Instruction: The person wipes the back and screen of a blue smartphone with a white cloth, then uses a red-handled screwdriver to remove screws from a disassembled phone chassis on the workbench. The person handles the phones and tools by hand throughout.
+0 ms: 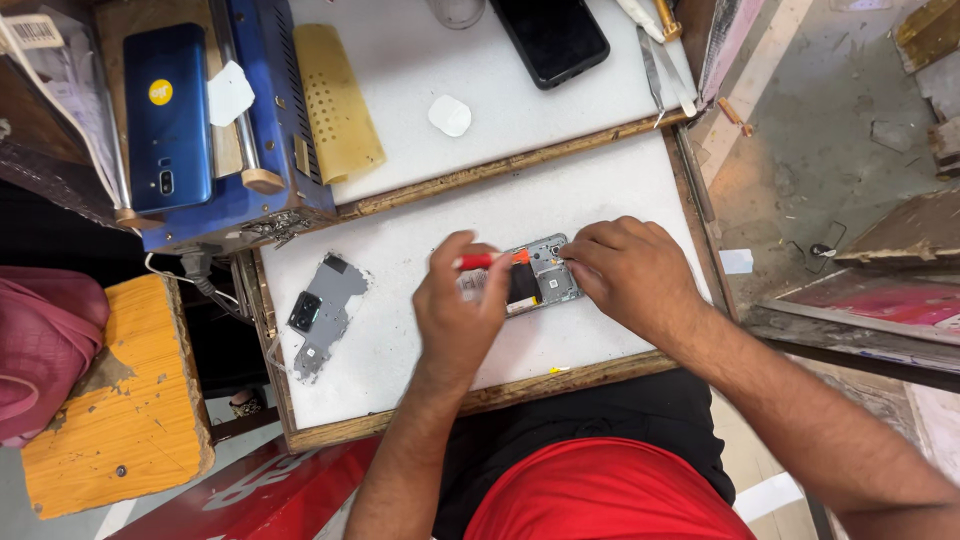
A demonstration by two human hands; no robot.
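While your left hand (458, 305) closes around a red-handled screwdriver (487, 260), its tip lies over the opened phone (535, 277) that rests face down on the white bench (420, 320), near the bench's front edge and just in front of your body. You grip the handle between thumb and curled fingers, low and close to the work, which seems meant to keep the tip steady on a small fastener; the tip itself is hidden by your fingers. Your right hand (625, 272) presses down on the phone's right end with fingertips pinched together, likely to stop the body sliding, though you cannot tell whether those fingers also pinch a small part.

Left of your hands, well apart from the phone, lies a grey inner cover plate (325, 312) with a dark camera module on it, set aside where it stays clear of the work. Farther back, on a raised white board (420, 60), a black phone (550, 35) lies screen up beside tweezers (652, 70). At far left a blue phone (166, 115) leans on a blue machine (270, 100), with a yellow perforated pad (338, 100) next to it. An orange stool (110, 400) stands below.
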